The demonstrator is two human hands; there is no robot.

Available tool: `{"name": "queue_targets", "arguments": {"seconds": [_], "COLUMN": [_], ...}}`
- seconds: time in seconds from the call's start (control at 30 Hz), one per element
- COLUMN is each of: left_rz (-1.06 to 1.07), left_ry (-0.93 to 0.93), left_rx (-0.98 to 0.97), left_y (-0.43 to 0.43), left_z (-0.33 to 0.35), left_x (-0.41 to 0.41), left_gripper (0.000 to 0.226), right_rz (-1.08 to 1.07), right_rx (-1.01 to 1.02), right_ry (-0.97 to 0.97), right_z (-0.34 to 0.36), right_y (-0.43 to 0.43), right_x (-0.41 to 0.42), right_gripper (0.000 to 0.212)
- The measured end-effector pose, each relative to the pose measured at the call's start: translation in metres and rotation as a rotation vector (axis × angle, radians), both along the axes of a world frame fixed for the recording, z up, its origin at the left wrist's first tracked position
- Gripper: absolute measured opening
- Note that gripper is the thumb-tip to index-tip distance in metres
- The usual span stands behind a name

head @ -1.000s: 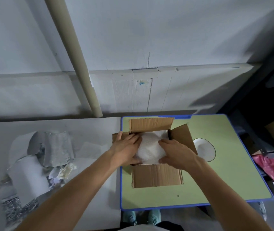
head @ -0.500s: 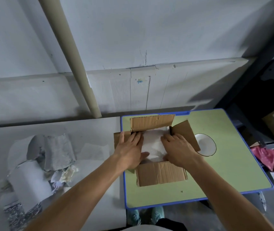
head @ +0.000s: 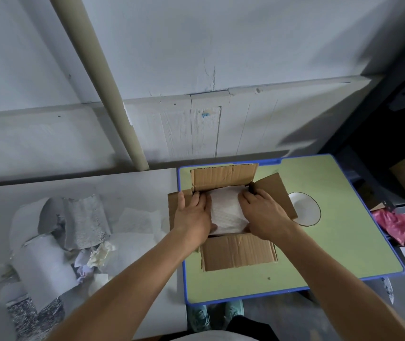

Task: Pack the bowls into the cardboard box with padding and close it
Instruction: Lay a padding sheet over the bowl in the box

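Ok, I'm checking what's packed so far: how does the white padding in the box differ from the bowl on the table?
The padding lies inside the cardboard box, pressed under the left hand and right hand; the bowl sits outside it on the green table, untouched. The padding is a textured sheet; the bowl is round with a dark rim. Both are white.

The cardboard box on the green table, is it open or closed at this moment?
Open: the cardboard box has its flaps spread outward, and white padding shows in its mouth, touched by the left hand and right hand.
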State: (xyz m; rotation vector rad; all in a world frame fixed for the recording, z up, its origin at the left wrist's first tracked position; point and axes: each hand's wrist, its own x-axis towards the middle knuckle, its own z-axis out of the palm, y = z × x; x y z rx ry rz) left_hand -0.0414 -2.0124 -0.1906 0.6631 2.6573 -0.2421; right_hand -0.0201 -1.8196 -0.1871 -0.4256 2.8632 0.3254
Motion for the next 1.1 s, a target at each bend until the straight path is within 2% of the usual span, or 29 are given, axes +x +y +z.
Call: {"name": "queue_targets", "arguments": {"seconds": [0.13, 0.33, 0.5, 0.83, 1.1], "left_rz": [-0.038, -0.025, -0.051, -0.111, -0.177], "left_ry": [0.028, 0.070, 0.014, 0.057, 0.232], "left_rx": [0.019, 0.150, 0.153, 0.210, 0.465], "left_y": [0.003, -0.007, -0.011, -0.010, 0.005], "left_z": [0.001, 0.001, 0.004, 0.004, 0.017], "left_x": [-0.002, 0.001, 0.000, 0.000, 0.000], "left_gripper": [0.072, 0.083, 0.098, 0.092, 0.060], "right_rz": [-0.020, -0.024, -0.029, -0.063, -0.124], "right_rx": [-0.012, -0.009, -0.028, -0.093, -0.212], "right_ry": [0.030, 0.036, 0.034, 0.110, 0.167], "right_z": [-0.002, -0.002, 0.004, 0.006, 0.014], "right_y": [0.003, 0.004, 0.005, 0.003, 0.020], "right_x": [0.001, 0.006, 0.009, 0.020, 0.026], "right_gripper": [0.074, 0.072, 0.069, 0.056, 0.060]}}
